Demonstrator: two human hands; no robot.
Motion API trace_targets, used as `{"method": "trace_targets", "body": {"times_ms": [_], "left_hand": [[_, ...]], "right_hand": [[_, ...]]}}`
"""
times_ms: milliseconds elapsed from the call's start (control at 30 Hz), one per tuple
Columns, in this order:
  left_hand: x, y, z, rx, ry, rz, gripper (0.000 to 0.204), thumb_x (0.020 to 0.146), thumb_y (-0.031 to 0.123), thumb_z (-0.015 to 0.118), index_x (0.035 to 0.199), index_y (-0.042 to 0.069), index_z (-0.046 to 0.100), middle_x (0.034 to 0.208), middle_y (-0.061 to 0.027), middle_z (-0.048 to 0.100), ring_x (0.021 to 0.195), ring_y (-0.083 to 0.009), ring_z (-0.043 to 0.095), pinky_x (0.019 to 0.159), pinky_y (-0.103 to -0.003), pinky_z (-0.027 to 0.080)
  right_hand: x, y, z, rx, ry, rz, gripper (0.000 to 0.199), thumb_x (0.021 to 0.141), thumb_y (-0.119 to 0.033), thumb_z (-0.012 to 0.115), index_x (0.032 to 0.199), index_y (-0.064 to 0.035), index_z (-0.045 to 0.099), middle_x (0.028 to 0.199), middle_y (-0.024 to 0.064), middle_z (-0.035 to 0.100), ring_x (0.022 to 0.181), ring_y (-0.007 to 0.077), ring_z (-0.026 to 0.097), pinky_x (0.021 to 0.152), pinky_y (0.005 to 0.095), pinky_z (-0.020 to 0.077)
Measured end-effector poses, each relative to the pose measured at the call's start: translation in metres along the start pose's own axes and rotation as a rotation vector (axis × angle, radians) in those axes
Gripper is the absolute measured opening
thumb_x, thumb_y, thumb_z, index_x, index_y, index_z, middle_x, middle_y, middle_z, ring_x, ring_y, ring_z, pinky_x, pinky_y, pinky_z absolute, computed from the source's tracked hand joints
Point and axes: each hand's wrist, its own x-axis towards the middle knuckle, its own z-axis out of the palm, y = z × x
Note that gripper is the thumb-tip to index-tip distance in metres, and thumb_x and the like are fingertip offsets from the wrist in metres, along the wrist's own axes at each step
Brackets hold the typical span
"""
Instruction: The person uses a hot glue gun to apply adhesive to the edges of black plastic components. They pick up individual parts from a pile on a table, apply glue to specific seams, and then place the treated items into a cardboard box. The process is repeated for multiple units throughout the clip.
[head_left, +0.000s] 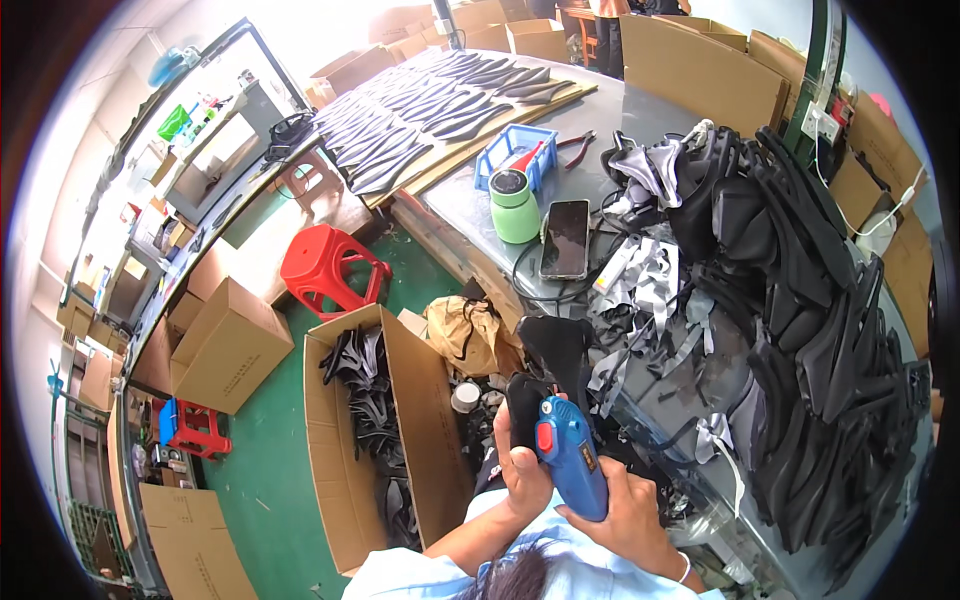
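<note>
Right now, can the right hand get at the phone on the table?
Probably not as is: the right hand is wrapped around the blue handheld tool. Otherwise the way looks fairly free; nothing covers the phone, and the green bottle only stands beside it.

Bright glare bleaches the upper left; fisheye distortion bends lines toward black corners.

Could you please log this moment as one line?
left hand: holds black rounded piece; right hand: grips blue plastic handheld tool; beside: open rectangular brown cardboard box
</note>
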Motion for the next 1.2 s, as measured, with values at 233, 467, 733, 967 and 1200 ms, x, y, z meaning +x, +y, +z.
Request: {"method": "trace_targets", "body": {"times_ms": [233, 467, 733, 967, 1200], "left_hand": [[-0.011, -0.004, -0.024, 0.086, -0.061, -0.026, 0.058, 0.091, 0.042, 0.057, 0.123, -0.006, 0.047, 0.116, -0.0124, 0.056, 0.104, -0.0168, 0.055, 0.087, -0.03, 0.046], [0.014, 0.029, -0.012, 0.27, -0.424, -0.198, 0.021, 0.08, 0.007, 0.07, 0.099, -0.002, 0.065, 0.093, -0.0104, 0.068, 0.083, -0.0146, 0.064, 0.075, -0.025, 0.049], [0.015, 0.036, 0.003, 0.266, 0.002, 0.426, 0.012, 0.089, 0.01, 0.05, 0.082, 0.0, 0.051, 0.061, -0.0072, 0.055, 0.06, -0.018, 0.054, 0.059, -0.032, 0.048], [-0.028, 0.006, 0.028, -0.347, -0.281, -0.473, 0.043, 0.092, 0.043, 0.05, 0.113, 0.005, 0.051, 0.103, -0.0098, 0.06, 0.095, -0.0225, 0.058, 0.084, -0.038, 0.046], [0.038, 0.04, 0.009, -0.354, -0.005, -0.255, 0.04, 0.094, 0.034, 0.048, 0.12, 0.003, 0.048, 0.109, -0.0126, 0.058, 0.103, -0.0243, 0.058, 0.092, -0.04, 0.047]], "right_hand": [[0.008, 0.006, -0.014, 0.029, 0.093, 0.022, 0.07, 0.064, -0.031, 0.084, 0.112, 0.0021, 0.046, 0.074, 0.0168, 0.062, 0.06, 0.032, 0.064, 0.055, 0.0387, 0.051], [0.034, 0.017, -0.047, 0.334, 0.176, 0.3, 0.068, 0.067, -0.021, 0.08, 0.12, -0.0008, 0.041, 0.083, 0.0156, 0.065, 0.072, 0.0269, 0.068, 0.066, 0.0333, 0.0525], [0.024, 0.032, -0.053, 0.544, 0.435, 0.352, 0.059, 0.068, -0.011, 0.077, 0.117, -0.0008, 0.045, 0.095, 0.004, 0.052, 0.081, 0.0118, 0.052, 0.076, 0.0249, 0.0452], [0.03, 0.012, -0.045, 0.716, 0.393, 0.342, 0.055, 0.07, -0.011, 0.077, 0.113, -0.0026, 0.045, 0.091, 0.0032, 0.053, 0.08, 0.0089, 0.052, 0.071, 0.0241, 0.0459], [0.006, 0.018, -0.033, 0.184, 0.203, 0.228, 0.066, 0.066, -0.023, 0.082, 0.116, 0.0005, 0.044, 0.071, 0.0127, 0.063, 0.061, 0.0273, 0.065, 0.056, 0.036, 0.0504]]}}
